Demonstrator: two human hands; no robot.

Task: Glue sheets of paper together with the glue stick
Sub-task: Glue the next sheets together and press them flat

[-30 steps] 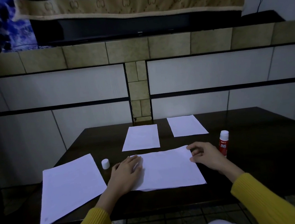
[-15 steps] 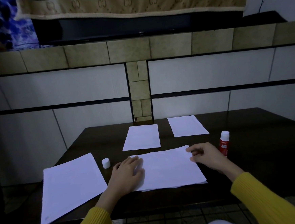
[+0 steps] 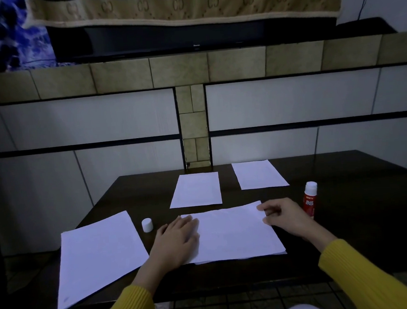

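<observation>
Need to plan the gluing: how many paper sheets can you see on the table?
4: front left, centre under both hands, far centre, far right. The centre one may be a stack.

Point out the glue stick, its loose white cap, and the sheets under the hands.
glue stick [image 3: 309, 203]: head view, on its red label.
white cap [image 3: 147, 225]: head view, on its side wall.
stacked sheets [image 3: 233, 235]: head view, on the bare middle of the top sheet.

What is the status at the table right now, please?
Left hand flat on stacked sheets. Right hand pinches their far right corner. Glue stick upright beside it, cap off. Nothing in the way.
</observation>
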